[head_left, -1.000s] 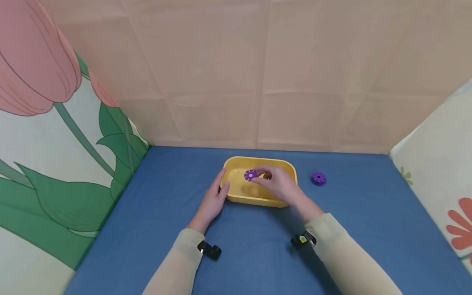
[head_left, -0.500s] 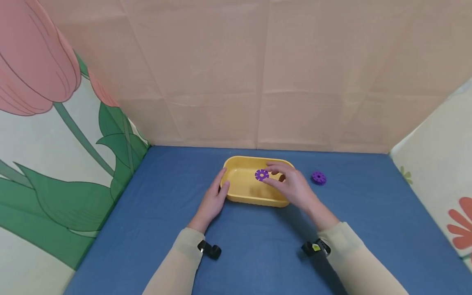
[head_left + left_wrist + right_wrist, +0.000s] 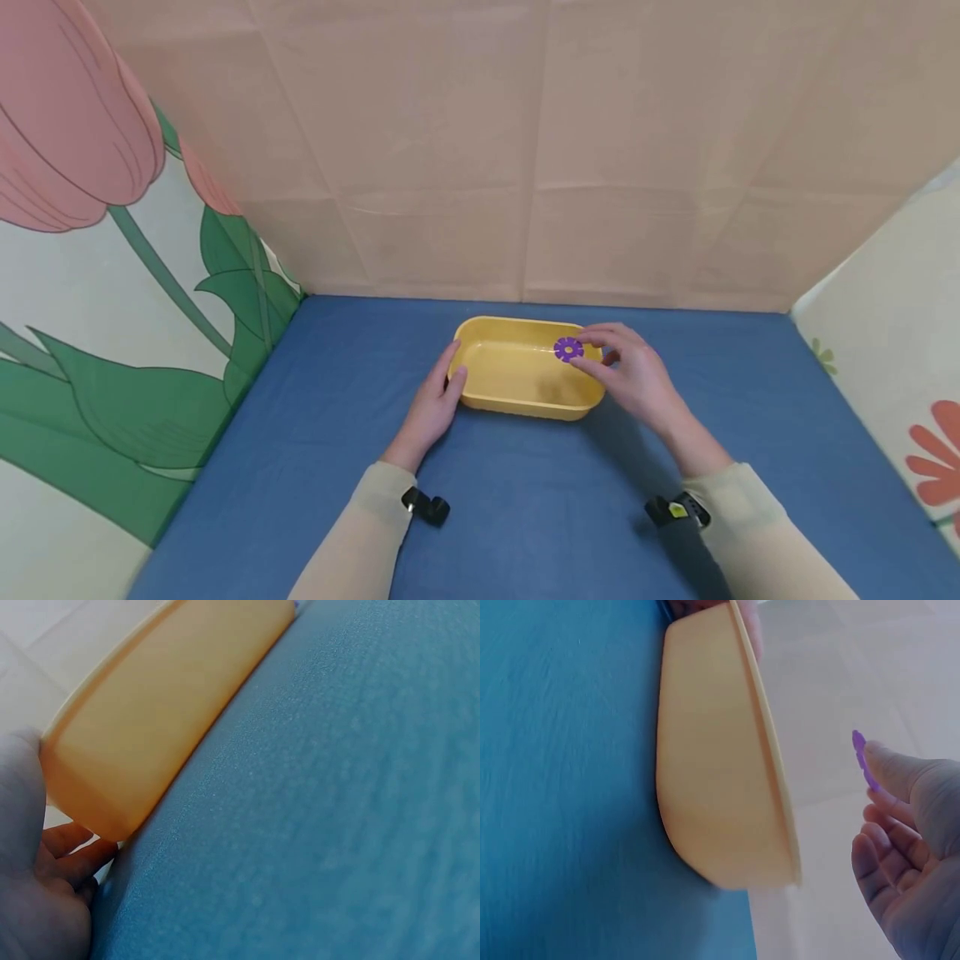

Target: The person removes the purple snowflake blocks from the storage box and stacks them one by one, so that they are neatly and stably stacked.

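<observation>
My right hand (image 3: 636, 379) pinches a purple notched building disc (image 3: 568, 349) between thumb and index finger, over the right end of the yellow plastic tray (image 3: 510, 410). In the right wrist view the disc (image 3: 865, 761) is nearly edge-on, held higher than the rim, with the other fingers loosely curled. My left hand (image 3: 433, 406) holds the tray's left end, thumb at the rim. The left wrist view shows its fingers (image 3: 84, 861) against the outside of the tray's end wall (image 3: 150, 727). The part of the tray floor that shows is bare yellow.
A blue cloth (image 3: 495, 500) covers the table. Behind it rises a beige backdrop (image 3: 525, 167), with flower-printed panels (image 3: 225, 317) at the left and right. Both wrists wear small black cameras (image 3: 426, 507).
My right hand has carried the disc rightward, from mid-tray to the right end. The other purple discs on the cloth at the right are now hidden behind it. My left hand stays put.
</observation>
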Tool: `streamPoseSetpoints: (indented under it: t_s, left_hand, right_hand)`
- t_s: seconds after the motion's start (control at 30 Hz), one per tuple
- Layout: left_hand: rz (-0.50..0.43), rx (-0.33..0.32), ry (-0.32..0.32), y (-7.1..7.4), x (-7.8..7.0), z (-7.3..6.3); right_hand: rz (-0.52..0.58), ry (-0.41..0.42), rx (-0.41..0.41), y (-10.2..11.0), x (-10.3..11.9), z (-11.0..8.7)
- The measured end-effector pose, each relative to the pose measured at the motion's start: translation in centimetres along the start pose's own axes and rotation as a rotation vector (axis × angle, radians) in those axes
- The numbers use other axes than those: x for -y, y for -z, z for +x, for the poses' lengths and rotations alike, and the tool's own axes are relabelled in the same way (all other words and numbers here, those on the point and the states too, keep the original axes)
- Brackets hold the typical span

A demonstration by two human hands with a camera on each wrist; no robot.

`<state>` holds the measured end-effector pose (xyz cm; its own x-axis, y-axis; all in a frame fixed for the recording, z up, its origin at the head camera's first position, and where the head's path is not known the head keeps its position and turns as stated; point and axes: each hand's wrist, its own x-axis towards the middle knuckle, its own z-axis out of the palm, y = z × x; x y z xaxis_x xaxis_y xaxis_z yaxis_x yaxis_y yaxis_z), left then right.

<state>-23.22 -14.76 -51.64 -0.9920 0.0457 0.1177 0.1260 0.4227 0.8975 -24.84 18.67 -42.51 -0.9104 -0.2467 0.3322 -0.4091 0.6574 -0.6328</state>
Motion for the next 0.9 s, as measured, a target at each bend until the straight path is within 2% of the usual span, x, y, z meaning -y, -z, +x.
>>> streamPoseSetpoints:
  t_s: [0.47, 0.9]
  left_hand:
    - [0.001, 0.003, -0.003, 0.0, 0.1, 0.0]
    - [-0.003, 0.005, 0.0, 0.1, 0.1, 0.0]
  right_hand:
    - [-0.083, -0.087, -0.125, 3.4, -2.8, -0.8]
    - [-0.125, -0.147, -0.151, 5.2, -7.5, -2.0]
